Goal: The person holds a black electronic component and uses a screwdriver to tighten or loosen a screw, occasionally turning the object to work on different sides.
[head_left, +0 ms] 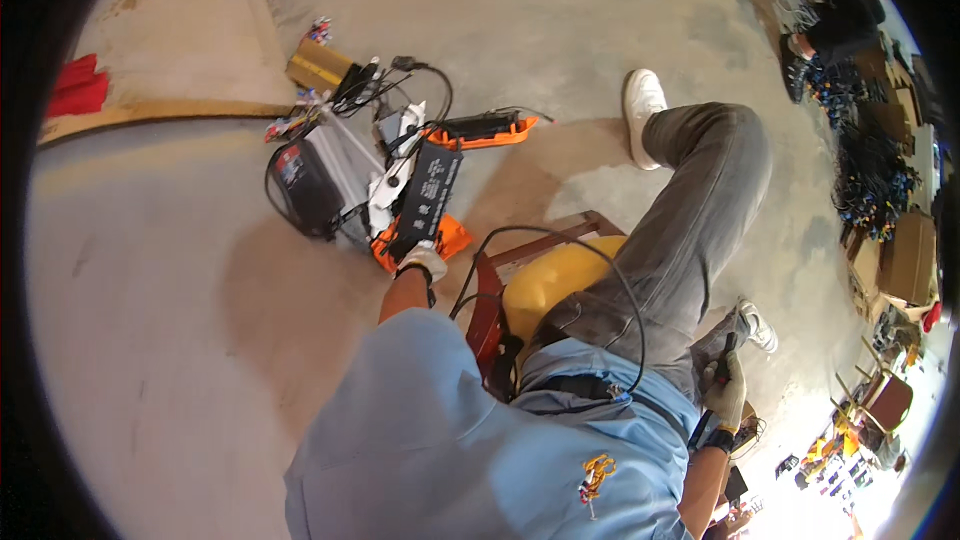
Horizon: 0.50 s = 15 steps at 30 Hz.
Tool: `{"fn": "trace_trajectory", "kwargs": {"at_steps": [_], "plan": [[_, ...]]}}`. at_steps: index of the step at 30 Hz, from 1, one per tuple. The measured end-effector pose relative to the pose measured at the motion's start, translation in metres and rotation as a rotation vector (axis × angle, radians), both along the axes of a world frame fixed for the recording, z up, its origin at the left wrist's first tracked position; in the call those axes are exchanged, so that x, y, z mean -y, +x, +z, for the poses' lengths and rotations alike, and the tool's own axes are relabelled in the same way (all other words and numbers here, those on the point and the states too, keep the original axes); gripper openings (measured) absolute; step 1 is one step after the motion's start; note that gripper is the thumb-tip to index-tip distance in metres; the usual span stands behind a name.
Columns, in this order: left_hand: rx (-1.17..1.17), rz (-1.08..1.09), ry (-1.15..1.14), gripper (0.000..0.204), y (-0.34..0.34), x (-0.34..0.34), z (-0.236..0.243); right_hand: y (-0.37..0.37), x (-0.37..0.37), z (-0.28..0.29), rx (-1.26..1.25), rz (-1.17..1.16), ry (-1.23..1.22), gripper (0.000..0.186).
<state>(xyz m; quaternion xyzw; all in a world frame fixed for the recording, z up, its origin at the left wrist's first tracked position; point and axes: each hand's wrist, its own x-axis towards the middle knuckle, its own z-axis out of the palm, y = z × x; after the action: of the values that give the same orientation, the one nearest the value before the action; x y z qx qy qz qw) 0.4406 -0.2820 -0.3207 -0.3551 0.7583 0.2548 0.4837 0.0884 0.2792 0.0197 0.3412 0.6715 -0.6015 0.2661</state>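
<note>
My left hand (pixel 425 261), in a pale work glove, is closed around the near end of a long black box (pixel 432 187) with white print. Under and beside that end lies an orange casing part (pixel 455 236). My right hand (pixel 728 398), gloved too, is down at my right side, closed around a dark tool handle (pixel 725 358) with a touch of red; its working end is not clear. Just left of the black box lies a dark, rounded case (pixel 305 190). A second orange casing (pixel 490 130) with a black insert rests beyond it, among cables and white pieces.
A yellow seat (pixel 550 285) on a reddish frame (pixel 488 325) is under me, with a black cable (pixel 640 315) looping over my lap. Far left stands a pale board (pixel 180 30) with a red cloth (pixel 78 87). Cable heaps (pixel 868 175), cardboard boxes (pixel 908 258) and another person's leg (pixel 843 35) line the right.
</note>
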Motion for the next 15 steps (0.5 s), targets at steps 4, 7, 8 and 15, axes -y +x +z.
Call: {"fn": "trace_trajectory", "kwargs": {"at_steps": [4, 7, 8, 15], "plan": [[-0.108, -1.019, 0.348, 0.038, -0.033, 0.004, 0.003, 0.002, 0.008, 0.015, 0.091, -0.069, 0.035, 0.020], [0.248, -0.054, 0.170, 0.063, -0.048, 0.004, 0.054, 0.003, 0.023, 0.017, 0.057, -0.090, 0.036, 0.021], [0.273, 0.074, 0.249, 0.066, -0.043, 0.018, 0.078, 0.002, 0.033, 0.020, 0.084, -0.083, 0.034, 0.024], [0.153, 0.156, 0.221, 0.053, -0.061, 0.018, 0.088, 0.000, 0.038, 0.025, 0.127, -0.037, 0.066, 0.018]]}}
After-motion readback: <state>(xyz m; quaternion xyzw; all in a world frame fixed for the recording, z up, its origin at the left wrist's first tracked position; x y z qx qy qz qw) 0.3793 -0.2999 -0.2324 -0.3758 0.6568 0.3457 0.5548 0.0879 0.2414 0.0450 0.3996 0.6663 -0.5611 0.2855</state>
